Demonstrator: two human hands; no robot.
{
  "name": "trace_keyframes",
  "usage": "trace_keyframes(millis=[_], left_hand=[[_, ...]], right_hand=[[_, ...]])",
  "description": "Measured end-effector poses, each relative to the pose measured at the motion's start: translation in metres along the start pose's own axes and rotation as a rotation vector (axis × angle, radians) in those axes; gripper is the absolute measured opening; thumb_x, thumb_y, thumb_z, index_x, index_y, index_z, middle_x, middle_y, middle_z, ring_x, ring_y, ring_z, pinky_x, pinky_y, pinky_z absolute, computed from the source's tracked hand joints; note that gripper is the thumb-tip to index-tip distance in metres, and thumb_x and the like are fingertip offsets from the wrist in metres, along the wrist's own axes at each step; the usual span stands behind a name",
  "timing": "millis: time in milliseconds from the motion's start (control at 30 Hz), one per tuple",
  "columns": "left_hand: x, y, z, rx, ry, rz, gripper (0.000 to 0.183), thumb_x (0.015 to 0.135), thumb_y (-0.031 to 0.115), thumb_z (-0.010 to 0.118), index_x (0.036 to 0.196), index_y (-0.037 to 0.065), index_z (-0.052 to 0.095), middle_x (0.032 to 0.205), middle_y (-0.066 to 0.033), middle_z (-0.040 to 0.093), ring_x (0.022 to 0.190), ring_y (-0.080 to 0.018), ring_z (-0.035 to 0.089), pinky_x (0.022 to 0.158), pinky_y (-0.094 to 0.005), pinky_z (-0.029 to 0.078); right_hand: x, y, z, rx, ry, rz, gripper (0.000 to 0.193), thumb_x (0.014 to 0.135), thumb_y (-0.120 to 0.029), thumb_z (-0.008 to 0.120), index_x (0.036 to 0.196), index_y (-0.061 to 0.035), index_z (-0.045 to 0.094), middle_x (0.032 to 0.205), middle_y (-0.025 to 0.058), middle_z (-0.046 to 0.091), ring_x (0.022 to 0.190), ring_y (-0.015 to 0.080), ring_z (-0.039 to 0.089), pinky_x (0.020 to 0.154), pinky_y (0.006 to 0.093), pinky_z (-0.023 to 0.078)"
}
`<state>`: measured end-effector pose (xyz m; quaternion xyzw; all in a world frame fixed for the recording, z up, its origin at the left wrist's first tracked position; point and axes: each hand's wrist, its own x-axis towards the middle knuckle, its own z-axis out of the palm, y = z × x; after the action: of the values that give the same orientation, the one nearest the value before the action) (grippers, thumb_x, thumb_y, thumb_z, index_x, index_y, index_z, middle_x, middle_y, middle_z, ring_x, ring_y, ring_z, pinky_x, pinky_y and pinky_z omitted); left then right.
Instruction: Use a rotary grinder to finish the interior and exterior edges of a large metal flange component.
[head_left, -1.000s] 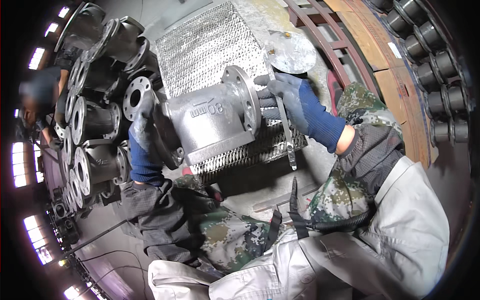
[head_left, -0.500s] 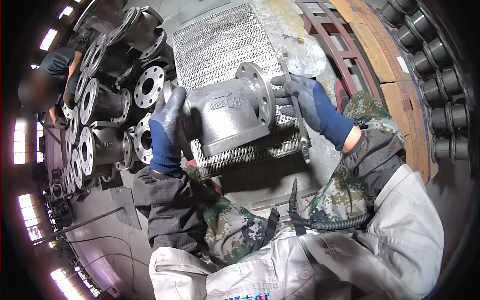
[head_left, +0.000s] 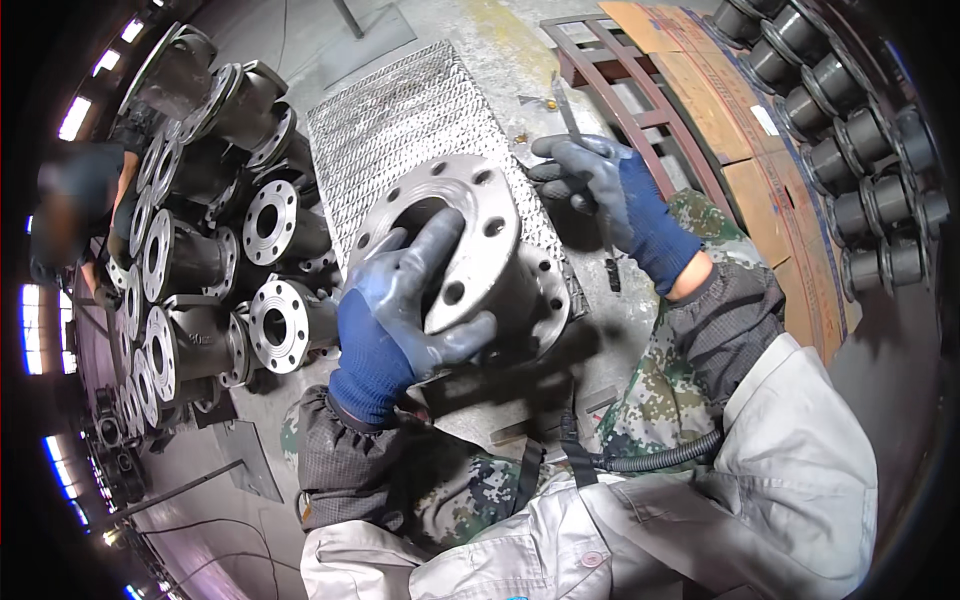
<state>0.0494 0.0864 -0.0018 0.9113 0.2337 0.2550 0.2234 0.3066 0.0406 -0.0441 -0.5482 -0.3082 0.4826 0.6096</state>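
Observation:
A grey metal flanged valve body [head_left: 478,240] is tilted on the mesh-topped stand [head_left: 400,115] in front of me, its wide ring flange facing up towards me. My left hand [head_left: 395,305], in a blue glove with a grey coated palm, is closed on that flange. Its fingers reach into the bore and the thumb lies over the outer side. To the right, apart from the casting, my right hand [head_left: 605,190] in a matching glove is closed round a long, narrow flat metal bar [head_left: 565,108], perhaps a file. The bar's lower part is partly hidden.
Stacked flanged castings [head_left: 270,225] crowd the left side, with another person [head_left: 90,200] bending beyond them. A brown metal frame [head_left: 640,115], cardboard sheets [head_left: 735,190] and rows of dark flanged parts [head_left: 860,210] stand at right. A ribbed hose [head_left: 665,455] crosses my lap.
The valve body has turned from lying sideways to flange up. My left hand has moved from its left end onto the flange and into the bore. My right hand still holds the bar.

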Motion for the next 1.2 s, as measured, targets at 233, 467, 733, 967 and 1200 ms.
trace_keyframes(millis=[233, 467, 733, 967, 1200], left_hand=[[-0.041, 0.007, 0.010, 0.348, -0.268, 0.270, 0.089, 0.073, 0.069, 0.065, 0.134, 0.006, 0.054, 0.130, -0.0192, 0.058, 0.119, -0.0377, 0.057, 0.104, -0.0556, 0.040], [-0.087, -0.026, -0.003, 0.288, 0.012, -0.004, 0.095, 0.077, 0.068, 0.065, 0.139, -0.002, 0.047, 0.136, -0.0279, 0.051, 0.125, -0.0438, 0.052, 0.105, -0.0487, 0.043], [-0.115, -0.016, -0.010, -0.275, 0.065, -0.283, 0.071, 0.090, 0.031, 0.071, 0.145, -0.003, 0.041, 0.146, -0.0179, 0.048, 0.134, -0.0258, 0.048, 0.111, -0.0378, 0.037], [-0.126, -0.040, -0.017, -0.470, 0.352, -0.730, 0.036, 0.105, 0.021, 0.047, 0.133, 0.000, 0.057, 0.098, -0.0038, 0.067, 0.077, -0.0073, 0.061, 0.070, -0.0236, 0.052], [-0.112, -0.020, -0.010, -0.619, 0.294, -0.868, 0.054, 0.103, 0.046, 0.045, 0.129, 0.001, 0.059, 0.091, -0.0067, 0.070, 0.065, -0.0103, 0.063, 0.059, -0.0249, 0.052]], right_hand=[[0.003, 0.012, 0.005, -0.207, -0.059, 0.122, 0.030, 0.096, -0.024, 0.056, 0.112, -0.0019, 0.067, 0.099, 0.0088, 0.071, 0.078, 0.0102, 0.066, 0.064, 0.0193, 0.048], [-0.008, 0.026, 0.012, -0.305, -0.185, -0.052, 0.029, 0.091, -0.025, 0.062, 0.102, -0.0001, 0.071, 0.083, 0.0053, 0.069, 0.071, 0.0106, 0.062, 0.065, 0.0246, 0.051], [-0.021, 0.029, 0.026, -0.377, -0.144, 0.047, 0.034, 0.089, -0.030, 0.060, 0.098, 0.0017, 0.070, 0.078, 0.0085, 0.068, 0.073, 0.0113, 0.061, 0.070, 0.0291, 0.051], [-0.020, 0.028, 0.023, -0.502, -0.174, -0.021, 0.034, 0.090, -0.031, 0.059, 0.093, 0.0022, 0.067, 0.070, 0.0090, 0.064, 0.066, 0.0128, 0.058, 0.066, 0.0319, 0.050], [-0.025, 0.026, 0.026, -0.427, -0.185, -0.038, 0.033, 0.091, -0.027, 0.059, 0.098, 0.0041, 0.068, 0.076, 0.0102, 0.066, 0.072, 0.0109, 0.059, 0.068, 0.0302, 0.050]])
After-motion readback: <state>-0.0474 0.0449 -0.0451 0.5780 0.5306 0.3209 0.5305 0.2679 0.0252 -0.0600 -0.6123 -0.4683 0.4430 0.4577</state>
